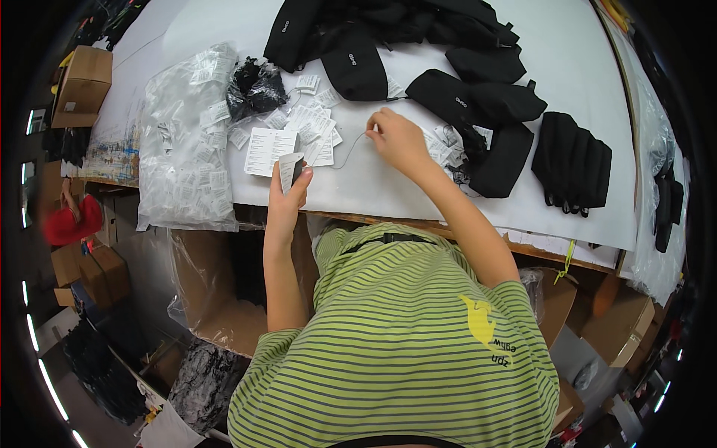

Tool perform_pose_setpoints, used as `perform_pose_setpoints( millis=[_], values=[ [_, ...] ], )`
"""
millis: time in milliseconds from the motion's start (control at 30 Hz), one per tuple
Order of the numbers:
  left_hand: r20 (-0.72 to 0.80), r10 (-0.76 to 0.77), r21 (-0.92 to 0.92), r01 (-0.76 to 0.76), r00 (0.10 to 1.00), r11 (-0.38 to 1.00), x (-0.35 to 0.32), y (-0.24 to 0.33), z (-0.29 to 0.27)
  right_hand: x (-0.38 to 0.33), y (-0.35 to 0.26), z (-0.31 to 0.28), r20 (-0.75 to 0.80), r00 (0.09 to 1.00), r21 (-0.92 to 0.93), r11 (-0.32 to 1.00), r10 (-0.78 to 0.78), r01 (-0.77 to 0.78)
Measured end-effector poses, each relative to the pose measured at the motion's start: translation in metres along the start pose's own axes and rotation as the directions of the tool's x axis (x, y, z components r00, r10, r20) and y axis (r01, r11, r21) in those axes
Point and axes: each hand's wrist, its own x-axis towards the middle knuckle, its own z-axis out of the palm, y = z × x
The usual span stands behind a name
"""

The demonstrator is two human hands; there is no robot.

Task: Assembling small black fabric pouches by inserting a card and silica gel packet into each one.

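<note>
The left hand (pixel 287 196) is raised at the centre of the frame, fingers clamped on a white paper tag (pixel 289 168) that stands upright. The right hand (pixel 396 138) reaches further up and pinches a thin string (pixel 348 153), which curves left toward the tag. Black pouches (pixel 478 97) lie on the white table (pixel 388 190).

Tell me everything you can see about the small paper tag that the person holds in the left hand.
The paper tag is a small white card, seemingly thin paper or light cardboard, with fine dark print too small to read. It stands roughly upright, slightly tilted, above the near edge of the white table. The left hand grips its lower part between thumb and fingers, with something dark behind it that I cannot identify. It does not touch the loose tags lying beyond it. Whether the thin string pinched by the right hand reaches it is unclear.
</note>
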Motion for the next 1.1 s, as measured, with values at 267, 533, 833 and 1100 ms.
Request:
perform_pose_setpoints(
  millis=[267,533,833,1100],
  values=[
    [-0.024,0.111,0.183,-0.105,0.993,0.977,0.015,-0.021,0.002,-0.013,-0.006,-0.053,0.082,0.975,0.287,0.932,0.205,-0.220],
    [0.015,0.038,0.176,-0.041,0.999,0.984,0.018,-0.023,0.003,-0.037,0.000,-0.083,0.102,0.947,0.316,0.893,0.304,-0.321],
    [0.109,0.102,0.112,-0.114,0.989,0.987,0.011,-0.018,0.026,-0.058,-0.027,-0.091,0.227,0.953,0.909,0.308,0.202,-0.282],
    [0.379,0.113,-0.149,-0.060,0.918,0.987,-0.018,0.007,0.066,-0.066,-0.057,-0.102,0.369,0.912,0.907,0.145,0.178,-0.395]
  ],
)
